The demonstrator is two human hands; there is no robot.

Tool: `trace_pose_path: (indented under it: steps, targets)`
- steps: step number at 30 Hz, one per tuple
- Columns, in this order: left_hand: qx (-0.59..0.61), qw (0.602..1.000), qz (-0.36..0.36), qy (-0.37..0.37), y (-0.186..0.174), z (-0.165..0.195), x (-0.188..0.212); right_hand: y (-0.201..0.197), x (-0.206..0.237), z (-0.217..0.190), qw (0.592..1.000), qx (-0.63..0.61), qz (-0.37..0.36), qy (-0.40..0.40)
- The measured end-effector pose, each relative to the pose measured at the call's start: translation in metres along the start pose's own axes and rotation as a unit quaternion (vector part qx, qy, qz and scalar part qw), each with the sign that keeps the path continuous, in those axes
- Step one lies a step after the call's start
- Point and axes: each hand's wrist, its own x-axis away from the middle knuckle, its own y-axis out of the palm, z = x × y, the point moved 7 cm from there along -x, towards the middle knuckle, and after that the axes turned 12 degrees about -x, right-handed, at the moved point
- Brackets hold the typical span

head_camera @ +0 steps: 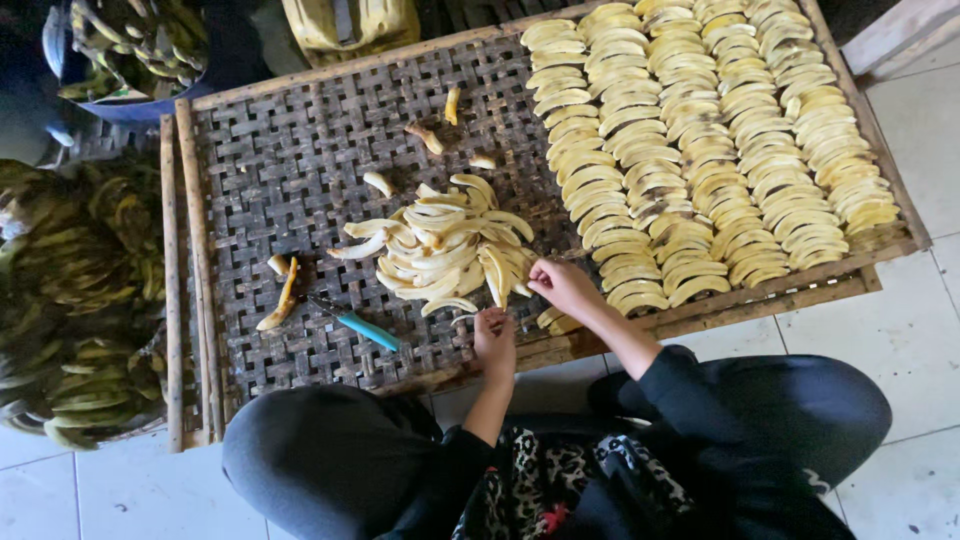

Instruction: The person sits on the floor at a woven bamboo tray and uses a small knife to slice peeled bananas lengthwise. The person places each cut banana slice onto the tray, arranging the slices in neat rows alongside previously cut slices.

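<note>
Peeled bananas are laid in rows on the right of the woven tray.
A loose pile is left; right hand pinches one piece, left hand is curled, grip unclear.
</note>
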Motion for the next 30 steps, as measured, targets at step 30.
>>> trace_pose_path:
  steps: [30]
  targets:
    - [0.334,0.92,0.052,-0.197,-0.017,-0.037,-0.01,0.04,-0.014,-0.034,0.999,-0.045,0.019,0.007]
